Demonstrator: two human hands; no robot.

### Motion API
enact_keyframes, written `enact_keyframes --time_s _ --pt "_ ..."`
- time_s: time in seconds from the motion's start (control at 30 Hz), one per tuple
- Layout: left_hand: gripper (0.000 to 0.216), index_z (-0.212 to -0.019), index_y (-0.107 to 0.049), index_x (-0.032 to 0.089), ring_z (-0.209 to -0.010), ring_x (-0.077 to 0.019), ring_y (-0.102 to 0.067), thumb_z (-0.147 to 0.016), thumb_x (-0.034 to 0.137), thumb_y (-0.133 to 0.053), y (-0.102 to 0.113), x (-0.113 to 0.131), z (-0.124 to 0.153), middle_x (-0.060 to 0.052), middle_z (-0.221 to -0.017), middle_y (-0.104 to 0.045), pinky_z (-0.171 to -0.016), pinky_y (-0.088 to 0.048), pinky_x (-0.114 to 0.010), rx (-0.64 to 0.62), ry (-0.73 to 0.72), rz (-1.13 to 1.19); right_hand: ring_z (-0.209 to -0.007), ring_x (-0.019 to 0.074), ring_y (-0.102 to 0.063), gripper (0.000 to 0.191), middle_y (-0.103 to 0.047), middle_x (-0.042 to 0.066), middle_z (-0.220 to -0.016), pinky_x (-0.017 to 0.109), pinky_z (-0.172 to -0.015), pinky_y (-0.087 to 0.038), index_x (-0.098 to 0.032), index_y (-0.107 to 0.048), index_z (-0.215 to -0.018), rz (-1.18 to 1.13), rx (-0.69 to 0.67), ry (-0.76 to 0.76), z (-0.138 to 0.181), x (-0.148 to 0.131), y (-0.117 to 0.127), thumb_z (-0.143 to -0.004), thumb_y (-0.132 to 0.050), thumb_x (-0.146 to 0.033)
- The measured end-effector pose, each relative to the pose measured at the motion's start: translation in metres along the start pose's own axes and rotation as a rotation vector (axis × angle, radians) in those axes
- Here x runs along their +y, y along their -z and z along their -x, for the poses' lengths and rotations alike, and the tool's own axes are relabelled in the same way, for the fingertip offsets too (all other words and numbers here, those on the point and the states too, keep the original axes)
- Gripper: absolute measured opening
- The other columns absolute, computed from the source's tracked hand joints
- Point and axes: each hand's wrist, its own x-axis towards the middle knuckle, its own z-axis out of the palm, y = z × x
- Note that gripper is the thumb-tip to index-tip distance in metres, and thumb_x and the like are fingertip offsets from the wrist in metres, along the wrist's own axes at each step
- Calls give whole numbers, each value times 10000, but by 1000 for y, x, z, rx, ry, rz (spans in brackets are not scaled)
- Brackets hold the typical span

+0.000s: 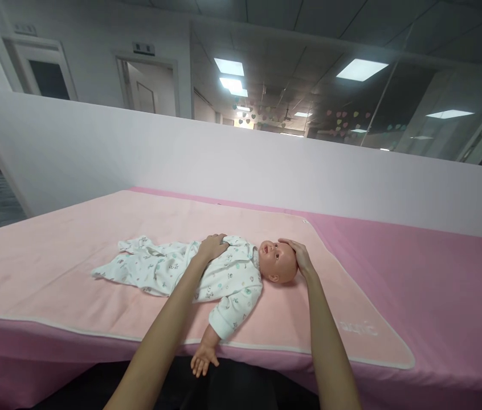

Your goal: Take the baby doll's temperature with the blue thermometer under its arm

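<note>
- Doll (241, 267) lay on its back on the pink mat (53, 262), head to the right, one arm hanging over the near edge.
- Left hand (212, 247) rested flat on the doll's chest, fingers loose, not gripping.
- Right hand (298, 254) cupped the top of the doll's head.
- White wall (138, 154) stood beyond the far edge.

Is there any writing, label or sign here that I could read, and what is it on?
Pale lettering on the light pink mat, near corner: too faint to read.
Dark sign above the doorway: too blurred to read.
Nothing else carries text.
</note>
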Motion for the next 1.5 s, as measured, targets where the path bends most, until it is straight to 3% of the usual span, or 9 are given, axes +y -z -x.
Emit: enact_keyframes --time_s 0.23,0.47,0.73,0.87,1.1,1.2,1.27,1.4,1.5 --pt "450 -1190 -467 223 -1087 -243 -484 -779 366 -351 -2 -1 0 -79 -1173 -545 -885 -386 -348 10 -8 13 -1128 233 -491 364 -594 37 -1154 385 -955 -364 -233 -665 -949 -67 163 50 -7 10 5 -643 -608 -424" --pt "448 -1189 -472 224 -1084 -238 -493 -775 357 -364 -2 -1 -1 -74 -1165 -558 -882 -392 -340 15 -16 32 -903 251 -605 393 -692 60 -887 372 -876 -424 -172 -698 -783 -11 -67 -83 3 -3 -3 -680 -567 -528" --pt "475 -1214 -469 160 -1098 -240 -485 -776 335 -411 3 3 3 -99 -1186 -546 -948 -349 -339 143 -149 163 -904 235 -603 446 -684 70 -928 348 -860 -420 -151 -695 -811 -4 -58 -64 4 -4 -3 -642 -594 -551" --pt "394 -1122 -548 191 -1073 -211 -494 -793 374 -430 13 22 17 -58 -1156 -565 -927 -367 -305 221 -259 440 -922 225 -592 440 -679 62 -942 343 -872 -408 -159 -695 -815 9 -16 -22 3 -3 -3 -650 -582 -552" --pt "316 -884 -662 196 -741 -155 -539 -689 435 -596 18 51 34 -22 -868 -637 -646 -388 -231 -8 -511 494 -951 217 -578 416 -674 71 -944 342 -896 -396 -162 -693 -794 10 103 28 0 0 -2 -662 -573 -537" --pt "341 -724 -667 149 -573 -123 -478 -755 449 -508 14 49 32 2 -604 -575 -566 -336 -234 47 -456 476 -930 217 -586 440 -671 89 -942 352 -872 -413 -150 -682 -817 19 151 54 -3 3 1 -674 -550 -545" --pt "360 -781 -672 136 -525 -115 -455 -776 439 -478 12 47 28 14 -542 -547 -547 -325 -235 62 -392 535 -900 214 -595 446 -670 96 -933 360 -852 -425 -143 -672 -833 82 181 100 -3 3 2 -705 -513 -540" --pt "450 -1080 -606 127 -656 -161 -557 -725 398 -548 9 42 21 -29 -712 -660 -654 -397 -258 57 -190 717 -923 210 -578 347 -661 87 -952 367 -856 -416 -159 -652 -870 402 258 321 6 -11 -6 -770 -468 -436" --pt "393 -978 -659 125 -844 -206 -585 -721 396 -536 8 39 17 -69 -885 -682 -773 -410 -281 70 -103 833 -890 195 -568 240 -664 65 -893 387 -928 -349 -171 -639 -840 715 271 595 20 -31 -29 -784 -458 -319"
